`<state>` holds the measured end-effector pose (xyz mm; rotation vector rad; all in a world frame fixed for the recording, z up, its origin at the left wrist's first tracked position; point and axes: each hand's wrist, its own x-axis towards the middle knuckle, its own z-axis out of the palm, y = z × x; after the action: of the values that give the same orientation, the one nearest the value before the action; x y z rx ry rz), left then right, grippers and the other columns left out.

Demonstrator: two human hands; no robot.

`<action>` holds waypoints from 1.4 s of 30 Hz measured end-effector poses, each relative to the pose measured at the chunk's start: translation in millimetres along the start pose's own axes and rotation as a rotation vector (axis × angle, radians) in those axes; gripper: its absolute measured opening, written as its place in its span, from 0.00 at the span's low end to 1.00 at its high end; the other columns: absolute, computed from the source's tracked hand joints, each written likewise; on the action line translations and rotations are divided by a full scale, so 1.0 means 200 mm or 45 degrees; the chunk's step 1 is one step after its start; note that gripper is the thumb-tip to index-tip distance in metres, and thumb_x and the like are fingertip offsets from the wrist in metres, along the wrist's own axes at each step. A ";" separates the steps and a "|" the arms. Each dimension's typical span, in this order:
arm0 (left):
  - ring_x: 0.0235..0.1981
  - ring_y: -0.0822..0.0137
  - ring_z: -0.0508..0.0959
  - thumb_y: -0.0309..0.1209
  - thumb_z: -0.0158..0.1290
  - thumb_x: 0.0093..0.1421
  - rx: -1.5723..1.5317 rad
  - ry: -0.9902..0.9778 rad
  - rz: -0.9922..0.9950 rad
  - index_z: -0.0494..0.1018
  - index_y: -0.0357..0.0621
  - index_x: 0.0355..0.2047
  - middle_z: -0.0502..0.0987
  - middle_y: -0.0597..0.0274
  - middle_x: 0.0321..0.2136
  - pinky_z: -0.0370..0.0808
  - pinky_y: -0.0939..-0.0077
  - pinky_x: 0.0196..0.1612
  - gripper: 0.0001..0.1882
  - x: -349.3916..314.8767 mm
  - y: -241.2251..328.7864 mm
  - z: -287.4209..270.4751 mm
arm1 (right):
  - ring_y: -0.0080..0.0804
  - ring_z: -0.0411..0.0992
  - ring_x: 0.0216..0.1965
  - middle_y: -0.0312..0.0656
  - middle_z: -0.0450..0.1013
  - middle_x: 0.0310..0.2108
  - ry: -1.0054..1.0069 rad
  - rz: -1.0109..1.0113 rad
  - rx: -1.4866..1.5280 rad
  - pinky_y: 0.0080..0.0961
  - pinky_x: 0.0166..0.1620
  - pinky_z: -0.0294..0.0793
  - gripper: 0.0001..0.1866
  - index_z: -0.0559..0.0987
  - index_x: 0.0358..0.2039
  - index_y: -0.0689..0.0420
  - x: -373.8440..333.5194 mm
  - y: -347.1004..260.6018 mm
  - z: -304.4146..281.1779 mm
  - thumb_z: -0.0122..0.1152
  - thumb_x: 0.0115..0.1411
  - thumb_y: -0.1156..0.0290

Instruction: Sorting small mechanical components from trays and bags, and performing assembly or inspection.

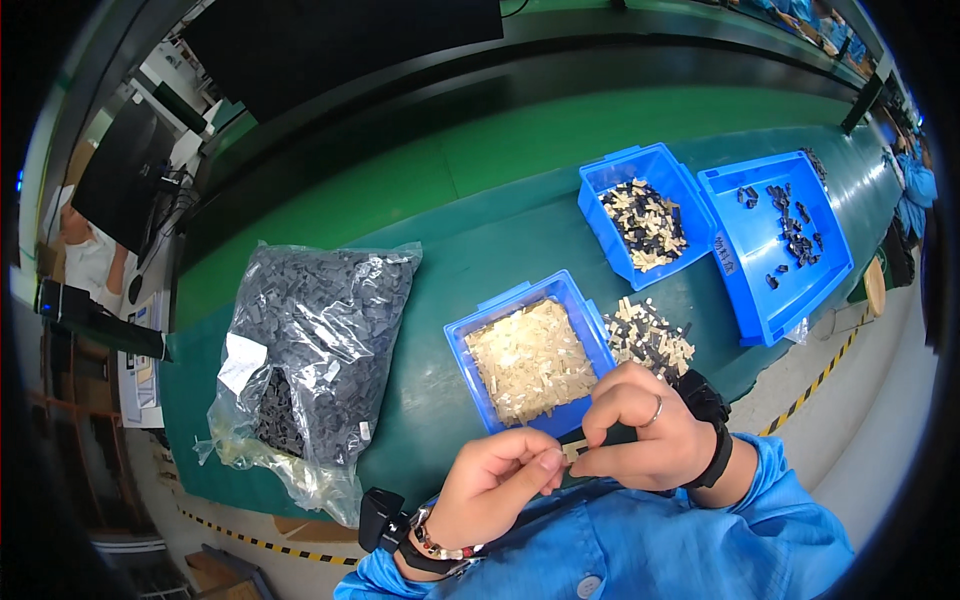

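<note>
Head view: left hand (497, 487) and right hand (640, 430) each grip one small beige-and-black plastic piece (577, 447).

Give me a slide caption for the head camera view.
Both hands pinch a small part over a green bench.

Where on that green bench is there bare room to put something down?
Bare green mat lies between the clear bag of dark parts and the bin of cream parts, widening behind them toward the back edge. It is crowded on the right: the loose pile, the mixed-parts bin and the large blue bin sit close together.
</note>
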<state>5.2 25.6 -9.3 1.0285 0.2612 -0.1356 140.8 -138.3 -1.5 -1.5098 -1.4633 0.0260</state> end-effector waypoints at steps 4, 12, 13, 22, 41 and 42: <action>0.28 0.81 0.71 0.24 0.50 0.66 0.029 0.037 0.060 0.75 0.31 0.36 0.74 0.67 0.29 0.68 0.86 0.31 0.07 0.00 -0.05 -0.03 | 0.37 0.69 0.36 0.36 0.69 0.32 -0.013 -0.007 -0.041 0.29 0.35 0.72 0.10 0.82 0.29 0.54 0.00 0.01 0.01 0.68 0.42 0.76; 0.20 0.80 0.68 0.18 0.58 0.56 0.744 0.225 0.488 0.80 0.31 0.32 0.75 0.60 0.23 0.59 0.87 0.21 0.04 0.00 0.02 0.02 | 0.38 0.73 0.32 0.40 0.74 0.34 0.084 0.287 0.055 0.29 0.35 0.74 0.09 0.80 0.32 0.59 -0.01 -0.03 0.05 0.67 0.48 0.79; 0.20 0.80 0.68 0.18 0.58 0.56 0.745 0.225 0.487 0.80 0.31 0.32 0.75 0.60 0.23 0.59 0.87 0.21 0.04 0.00 0.02 0.02 | 0.38 0.74 0.31 0.41 0.75 0.34 0.084 0.356 0.096 0.29 0.35 0.74 0.08 0.80 0.32 0.60 -0.01 -0.03 0.06 0.67 0.49 0.80; 0.20 0.77 0.72 0.20 0.60 0.53 0.865 0.398 0.600 0.80 0.32 0.34 0.74 0.62 0.21 0.68 0.84 0.23 0.07 -0.01 0.05 0.04 | 0.43 0.73 0.33 0.43 0.73 0.33 -0.048 0.462 0.221 0.32 0.37 0.73 0.05 0.77 0.32 0.61 0.01 -0.05 0.03 0.63 0.53 0.79; 0.16 0.79 0.68 0.19 0.59 0.52 0.904 0.193 0.374 0.77 0.33 0.28 0.71 0.65 0.17 0.62 0.83 0.19 0.03 -0.02 0.04 0.00 | 0.43 0.71 0.35 0.42 0.72 0.32 -0.178 0.424 0.005 0.33 0.40 0.72 0.07 0.77 0.33 0.59 0.01 -0.08 0.05 0.64 0.52 0.76; 0.16 0.79 0.67 0.18 0.59 0.52 0.886 0.202 0.358 0.77 0.33 0.28 0.71 0.65 0.17 0.62 0.83 0.19 0.03 -0.02 0.04 -0.01 | 0.42 0.71 0.35 0.41 0.72 0.32 -0.094 0.414 -0.045 0.32 0.39 0.73 0.07 0.78 0.32 0.59 0.02 -0.08 0.05 0.65 0.52 0.76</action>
<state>3.2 30.6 -2.7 1.7594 0.2124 0.1231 122.9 -132.9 5.3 -1.7788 -1.2662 0.2547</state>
